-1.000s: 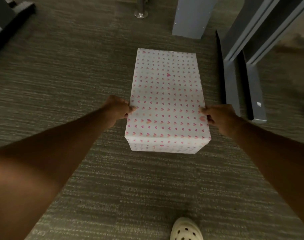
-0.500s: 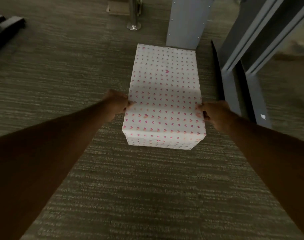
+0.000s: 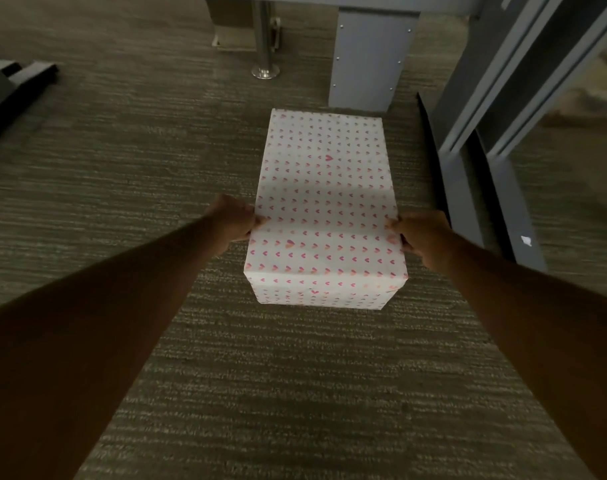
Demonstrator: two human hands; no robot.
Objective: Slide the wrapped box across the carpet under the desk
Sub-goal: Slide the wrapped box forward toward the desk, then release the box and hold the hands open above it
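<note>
Pink-hearted wrapped box (image 3: 324,209) sat on the carpet (image 3: 122,174) just short of the grey desk leg (image 3: 368,60), left hand (image 3: 233,223) and right hand (image 3: 425,237) clamped on its sides, best pushed evenly, steered left of that leg.

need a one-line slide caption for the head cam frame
Both hands, left hand and right hand, grip the sides of a heart-print wrapped box on carpet, its far end near a grey desk leg.

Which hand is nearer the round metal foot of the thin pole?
Left. The left hand grips the wrapped box on the side toward the pole foot; the right hand grips the opposite side.
</note>
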